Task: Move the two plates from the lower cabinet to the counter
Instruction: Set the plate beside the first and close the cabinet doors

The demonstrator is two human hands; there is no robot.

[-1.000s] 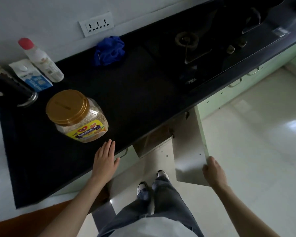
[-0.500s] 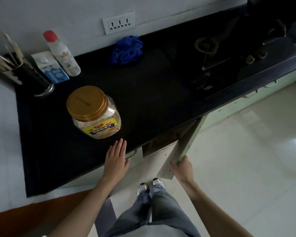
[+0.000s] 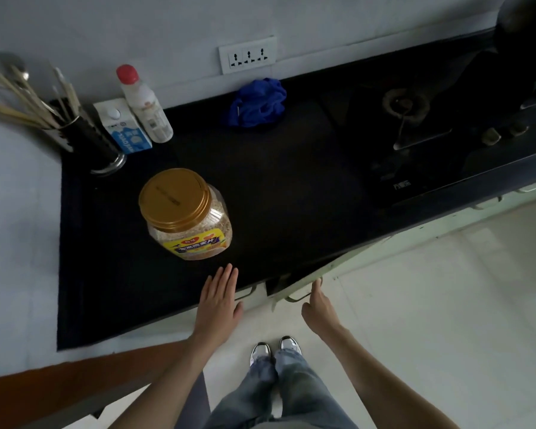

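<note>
- Head view, the step: the cabinet door [image 3: 331, 272] under the counter [image 3: 291, 187] stands only a little ajar, and no plates can be seen on the black top or anywhere else; I judge them to be behind that door, though the dark gap shows nothing.
- Doing it well: the door probably needs to swing wide before anything is lifted, with the feet clear of its arc; bare counter between the oat jar [image 3: 188, 216] and the stove [image 3: 440, 140] looks the best landing spot.
- Left hand [image 3: 218, 301]: flat, palm down, fingers together and straight, resting on the counter's front edge just short of the jar; it grips nothing, and the forearm runs up from lower left.
- Right hand [image 3: 317, 306]: loose and empty, index finger stretched up to the door's edge just above the handle [image 3: 297, 297]; whether the fingertip actually touches, I cannot tell.
</note>
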